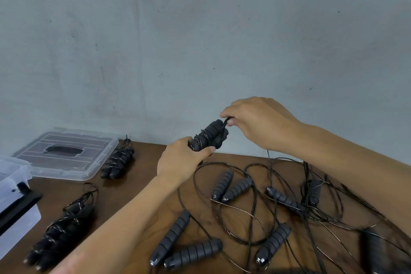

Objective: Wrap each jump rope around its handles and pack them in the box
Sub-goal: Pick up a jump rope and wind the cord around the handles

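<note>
Left hand [181, 160] grips the lower end of a pair of handles [209, 135] held together, raised above the table [142, 176]. Right hand [255, 122] pinches the cable [226, 121] at the upper end of that pair, fingers curled round it. Several turns are already on the handles; the rest of the cable drops from the right hand down into the pile below.

Progress, judged from the layout: this rope is partway wrapped. Two finished bundles sit out to the left of the left hand, one farther off [117, 160], one nearer the camera [62, 229] (the nearer one may be more than one rope, can't separate them). Neither is boxed yet.

Below and between the forearms: loose handles [222, 182] in a tangle of cable [251, 218], roughly three or four ropes left to wrap, count uncertain because the cables cross.

Containers, far left of the left hand: clear lid [66, 153] lying flat on the table, off the box. Clear box [13, 191] at the frame edge with a black latch; its inside is mostly out of frame, so can't tell what's in it.
</note>
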{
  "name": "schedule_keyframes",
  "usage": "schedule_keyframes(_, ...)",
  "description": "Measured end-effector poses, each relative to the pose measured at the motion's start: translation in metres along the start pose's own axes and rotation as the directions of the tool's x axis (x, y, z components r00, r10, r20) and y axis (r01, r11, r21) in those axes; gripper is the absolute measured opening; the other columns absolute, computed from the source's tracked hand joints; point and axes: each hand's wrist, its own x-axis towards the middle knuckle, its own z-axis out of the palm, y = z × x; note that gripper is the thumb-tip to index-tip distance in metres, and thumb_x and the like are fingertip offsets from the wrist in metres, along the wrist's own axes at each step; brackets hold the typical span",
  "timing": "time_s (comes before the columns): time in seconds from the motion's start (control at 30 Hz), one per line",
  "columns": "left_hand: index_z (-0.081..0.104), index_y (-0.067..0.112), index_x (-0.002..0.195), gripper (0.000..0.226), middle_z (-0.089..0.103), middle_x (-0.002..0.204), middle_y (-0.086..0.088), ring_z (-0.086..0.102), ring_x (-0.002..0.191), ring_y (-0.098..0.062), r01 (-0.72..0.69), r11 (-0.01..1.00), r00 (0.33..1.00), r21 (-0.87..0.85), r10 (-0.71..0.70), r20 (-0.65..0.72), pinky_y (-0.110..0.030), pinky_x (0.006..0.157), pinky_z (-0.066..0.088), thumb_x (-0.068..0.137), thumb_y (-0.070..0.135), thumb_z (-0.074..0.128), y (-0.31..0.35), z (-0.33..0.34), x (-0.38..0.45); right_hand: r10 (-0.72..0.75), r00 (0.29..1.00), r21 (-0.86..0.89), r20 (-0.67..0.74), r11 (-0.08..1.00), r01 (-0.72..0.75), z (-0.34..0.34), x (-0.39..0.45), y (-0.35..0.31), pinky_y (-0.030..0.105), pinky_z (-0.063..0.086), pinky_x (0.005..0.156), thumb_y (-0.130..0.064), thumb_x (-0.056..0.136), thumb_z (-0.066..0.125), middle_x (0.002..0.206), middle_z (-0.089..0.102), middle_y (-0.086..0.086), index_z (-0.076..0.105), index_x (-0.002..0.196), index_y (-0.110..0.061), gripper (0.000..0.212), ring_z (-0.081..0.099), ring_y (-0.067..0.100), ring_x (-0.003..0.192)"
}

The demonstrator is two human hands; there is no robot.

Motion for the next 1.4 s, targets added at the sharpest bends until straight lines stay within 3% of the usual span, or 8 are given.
schedule_keyframes(0.27,0.055,0.025,0.077,0.055,0.060,0.067,0.005,0.059,0.071,-0.015,-0.269,0.941,0.962,0.206,0.254,0.095,-0.034,0.058,0.040,0.077,0.077,0.071,0.023,-0.006,-0.007,0.083,0.995,0.243,-0.054,0.968,-0.067,-0.020,0.009,0.034,0.034,0.050,0.090,-0.021,0.101,0.061,0.107,0.074,-0.018,0.075,0.111,-0.030,0.019,0.064,0.006,0.103)
schedule_keyframes(0.47,0.040,0.028,0.072,0.061,0.043,0.056,0.004,0.045,0.058,-0.016,-0.447,0.882,0.893,0.150,0.448,0.028,-0.035,0.054,0.032,0.075,0.082,0.068,0.019,-0.016,-0.015,0.160,0.986,0.555,-0.036,0.824,-0.114,-0.015,0.012,0.059,0.031,0.050,0.102,-0.023,0.091,0.075,0.103,0.076,-0.018,0.081,0.104,-0.031,0.016,0.066,-0.004,0.103)
schedule_keyframes(0.67,0.050,0.033,0.073,0.050,0.044,0.060,0.005,0.039,0.057,-0.012,-0.521,0.848,0.853,-0.092,0.522,-0.016,-0.027,0.056,0.030,0.072,0.077,0.073,0.015,-0.020,-0.030,0.094,0.994,0.730,0.048,0.677,-0.099,0.014,0.004,0.057,0.020,0.050,0.100,-0.017,0.093,0.072,0.091,0.079,-0.011,0.079,0.100,-0.029,0.016,0.070,-0.003,0.098)
schedule_keyframes(0.8,0.068,0.013,0.085,0.052,0.060,0.075,-0.017,0.049,0.066,-0.025,-0.407,0.832,0.904,-0.378,0.426,-0.037,-0.034,0.063,0.040,0.072,0.061,0.082,0.015,-0.013,-0.041,0.101,0.994,0.797,0.051,0.595,-0.101,0.030,-0.003,0.054,0.023,0.054,0.096,-0.012,0.095,0.068,0.102,0.079,-0.009,0.080,0.104,-0.019,0.017,0.072,0.004,0.102)
schedule_keyframes(0.9,0.074,0.013,0.089,0.032,0.071,0.081,-0.015,0.064,0.073,-0.027,-0.305,0.794,0.941,-0.526,0.338,-0.035,-0.038,0.068,0.051,0.079,0.041,0.088,0.020,-0.009,-0.050,0.109,0.993,0.745,0.051,0.657,-0.110,0.036,-0.010,0.049,0.012,0.050,0.088,-0.009,0.100,0.061,0.104,0.078,-0.010,0.079,0.109,-0.016,0.022,0.069,-0.005,0.097)
schedule_keyframes(1.03,0.075,0.008,0.093,0.008,0.073,0.083,-0.018,0.068,0.074,-0.018,-0.206,0.717,0.970,-0.667,0.242,-0.039,-0.029,0.070,0.057,0.091,0.015,0.078,0.029,-0.006,-0.056,0.112,0.992,0.745,0.056,0.657,-0.116,0.031,-0.016,0.043,0.012,0.037,0.058,-0.013,0.104,0.057,0.065,0.064,-0.015,0.077,0.087,-0.010,0.027,0.046,0.000,0.053)
schedule_keyframes(1.27,0.074,0.008,0.102,0.042,0.075,0.084,-0.010,0.073,0.074,-0.021,0.017,0.524,1.000,-0.851,0.009,0.025,-0.030,0.072,0.060,0.077,0.041,0.079,0.045,-0.002,-0.054,0.189,0.981,0.774,0.037,0.616,-0.148,0.017,-0.017,0.043,0.019,0.032,0.051,-0.022,0.104,0.058,0.058,0.055,-0.011,0.077,0.089,-0.016,0.025,0.032,0.011,0.053)
schedule_keyframes(1.4,0.075,0.013,0.101,0.027,0.074,0.086,-0.010,0.070,0.073,-0.020,0.102,0.475,0.994,-0.874,-0.079,0.073,-0.029,0.065,0.056,0.086,0.036,0.080,0.038,-0.003,-0.052,0.199,0.978,0.718,0.065,0.671,-0.184,0.013,-0.020,0.042,0.012,0.029,0.047,-0.020,0.104,0.057,0.047,0.052,-0.020,0.072,0.085,-0.025,0.024,0.035,0.007,0.045)
